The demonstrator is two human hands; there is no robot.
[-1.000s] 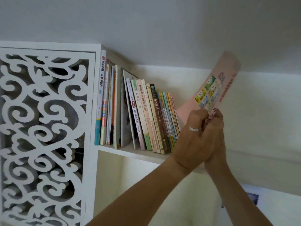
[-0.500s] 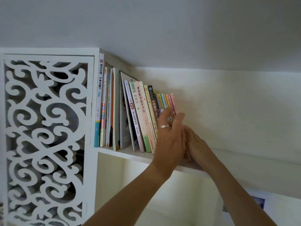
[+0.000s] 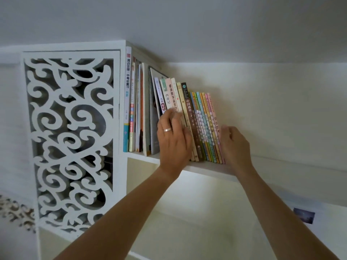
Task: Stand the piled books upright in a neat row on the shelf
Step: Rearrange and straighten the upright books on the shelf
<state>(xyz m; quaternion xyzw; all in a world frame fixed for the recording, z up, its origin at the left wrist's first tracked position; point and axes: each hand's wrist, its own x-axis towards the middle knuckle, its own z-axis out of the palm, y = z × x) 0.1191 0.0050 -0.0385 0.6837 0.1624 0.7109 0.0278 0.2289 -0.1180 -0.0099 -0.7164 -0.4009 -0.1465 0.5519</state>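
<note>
Books (image 3: 197, 124) all standing spine-out on the white shelf (image 3: 206, 168), thin pastel ones leaning left at the right end; my left hand (image 3: 173, 139) lies flat on the spines; right hand (image 3: 234, 145), fingers loose, braces the pink end book (image 3: 213, 117).

A row of books (image 3: 187, 117) stands on the white shelf (image 3: 204, 168), most leaning slightly left toward the cabinet's scrollwork panel (image 3: 71, 139). The left hand (image 3: 173, 136), wearing a ring (image 3: 167, 129), lies flat across the spines in the middle of the row, fingers spread. The right hand (image 3: 234, 145) presses against the pink book (image 3: 214, 117) at the row's right end, its fingers seemingly on the cover, though the contact is hard to make out. A small dark picture (image 3: 303, 215) hangs on the wall below the shelf.
</note>
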